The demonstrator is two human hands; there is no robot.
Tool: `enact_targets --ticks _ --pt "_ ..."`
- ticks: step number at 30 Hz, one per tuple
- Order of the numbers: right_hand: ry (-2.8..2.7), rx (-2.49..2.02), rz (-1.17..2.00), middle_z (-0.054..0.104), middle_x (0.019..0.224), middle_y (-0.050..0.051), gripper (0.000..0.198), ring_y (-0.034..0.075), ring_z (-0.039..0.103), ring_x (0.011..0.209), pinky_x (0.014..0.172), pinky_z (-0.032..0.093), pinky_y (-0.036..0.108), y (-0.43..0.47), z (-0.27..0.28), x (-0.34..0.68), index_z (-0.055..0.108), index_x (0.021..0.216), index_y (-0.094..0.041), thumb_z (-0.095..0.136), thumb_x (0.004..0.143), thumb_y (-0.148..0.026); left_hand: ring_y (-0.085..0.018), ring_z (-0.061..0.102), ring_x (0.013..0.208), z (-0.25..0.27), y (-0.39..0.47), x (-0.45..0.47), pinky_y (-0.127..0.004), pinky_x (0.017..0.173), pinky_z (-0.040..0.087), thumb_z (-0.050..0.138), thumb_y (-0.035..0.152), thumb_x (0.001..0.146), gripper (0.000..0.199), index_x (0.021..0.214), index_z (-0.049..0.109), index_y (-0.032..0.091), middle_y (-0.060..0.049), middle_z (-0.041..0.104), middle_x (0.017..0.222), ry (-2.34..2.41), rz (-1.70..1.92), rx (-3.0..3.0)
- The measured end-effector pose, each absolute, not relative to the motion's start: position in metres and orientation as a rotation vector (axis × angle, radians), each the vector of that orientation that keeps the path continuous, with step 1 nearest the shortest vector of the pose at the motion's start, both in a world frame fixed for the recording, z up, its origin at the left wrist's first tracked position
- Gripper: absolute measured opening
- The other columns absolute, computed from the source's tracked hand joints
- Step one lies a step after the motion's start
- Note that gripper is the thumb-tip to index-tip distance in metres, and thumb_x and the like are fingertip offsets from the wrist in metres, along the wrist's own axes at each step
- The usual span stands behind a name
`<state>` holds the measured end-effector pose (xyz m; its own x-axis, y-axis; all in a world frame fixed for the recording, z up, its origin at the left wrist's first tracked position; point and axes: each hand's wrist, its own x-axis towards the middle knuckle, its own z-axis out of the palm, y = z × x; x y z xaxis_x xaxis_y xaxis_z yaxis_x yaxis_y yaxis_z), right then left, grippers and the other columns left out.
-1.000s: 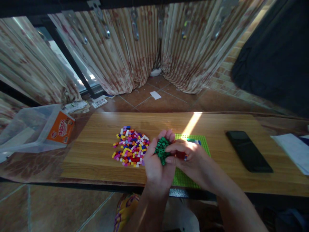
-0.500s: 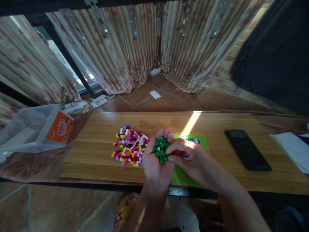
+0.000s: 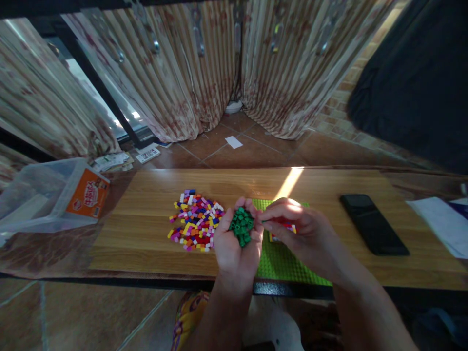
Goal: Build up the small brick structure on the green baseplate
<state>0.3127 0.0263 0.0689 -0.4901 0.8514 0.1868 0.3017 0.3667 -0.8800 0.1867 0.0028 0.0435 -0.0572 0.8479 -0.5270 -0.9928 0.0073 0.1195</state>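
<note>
My left hand [image 3: 234,248] is cupped palm up around a heap of small green toy bricks [image 3: 241,226]. Just right of it, my right hand [image 3: 296,226] pinches one small green brick [image 3: 264,222] between thumb and forefinger. Beneath and behind the right hand lies a lime green studded baseplate [image 3: 288,265], partly covered by the hands. Some coloured bricks [image 3: 291,228] on the plate show past the fingers; most of them are hidden. Left of my left hand, a loose pile of mixed coloured bricks [image 3: 197,219] is spread on the wooden table.
A black phone [image 3: 373,224] lies on the table [image 3: 127,234] to the right, with white paper [image 3: 437,224] beyond it. A clear plastic box [image 3: 54,195] with an orange label stands at the left end. Curtains [image 3: 204,87] hang behind the table.
My right hand has drawn back to the right from the heap in my left palm, now with a green brick between its fingertips. The left hand stays nearly in place.
</note>
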Motion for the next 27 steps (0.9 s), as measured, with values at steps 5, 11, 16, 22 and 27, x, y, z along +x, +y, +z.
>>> enact_targets --ticks 5,11,16,22,27 --pt "-1.742 -1.148 0.892 0.067 0.091 0.004 0.012 0.018 0.063 0.084 0.069 0.052 0.032 0.047 0.058 0.348 0.07 0.083 -0.024 0.06 0.081 -0.03 -0.011 0.06 0.067 0.041 0.002 0.185 -0.026 0.069 0.052 0.046 0.019 0.086 0.021 0.081 0.065 0.01 -0.007 0.064 0.078 0.518 1.526 -0.407" --pt "-1.913 -1.492 0.639 0.071 0.086 0.007 0.017 0.021 0.066 0.08 0.07 0.052 0.035 0.067 0.029 0.382 0.072 0.084 -0.02 0.056 0.078 -0.025 -0.01 0.059 0.065 0.041 0.002 0.184 -0.026 0.067 0.052 0.044 0.018 0.088 0.023 0.081 0.065 0.01 -0.006 0.063 0.076 0.509 1.528 -0.378" --pt "-1.982 -1.568 0.606 0.072 0.082 0.005 0.023 0.019 0.067 0.072 0.067 0.052 0.033 0.069 0.021 0.381 0.071 0.094 -0.019 0.055 0.076 -0.021 -0.01 0.058 0.064 0.042 0.003 0.185 -0.025 0.065 0.052 0.042 0.019 0.089 0.026 0.081 0.065 0.01 -0.006 0.062 0.075 0.516 1.526 -0.371" --pt "-2.06 -1.528 0.597 0.071 0.084 0.005 0.032 0.017 0.065 0.072 0.068 0.051 0.031 0.069 0.021 0.376 0.068 0.106 -0.018 0.055 0.076 -0.019 -0.01 0.058 0.064 0.042 0.002 0.185 -0.025 0.065 0.052 0.043 0.02 0.089 0.025 0.082 0.065 0.01 -0.006 0.062 0.076 0.515 1.521 -0.372" --pt "-2.127 -1.527 0.522 0.071 0.084 0.005 0.032 0.017 0.065 0.072 0.068 0.05 0.031 0.068 0.023 0.374 0.068 0.106 -0.019 0.053 0.077 -0.016 -0.01 0.058 0.064 0.042 0.002 0.185 -0.025 0.065 0.052 0.044 0.02 0.089 0.024 0.081 0.065 0.01 -0.006 0.062 0.075 0.519 1.525 -0.37"
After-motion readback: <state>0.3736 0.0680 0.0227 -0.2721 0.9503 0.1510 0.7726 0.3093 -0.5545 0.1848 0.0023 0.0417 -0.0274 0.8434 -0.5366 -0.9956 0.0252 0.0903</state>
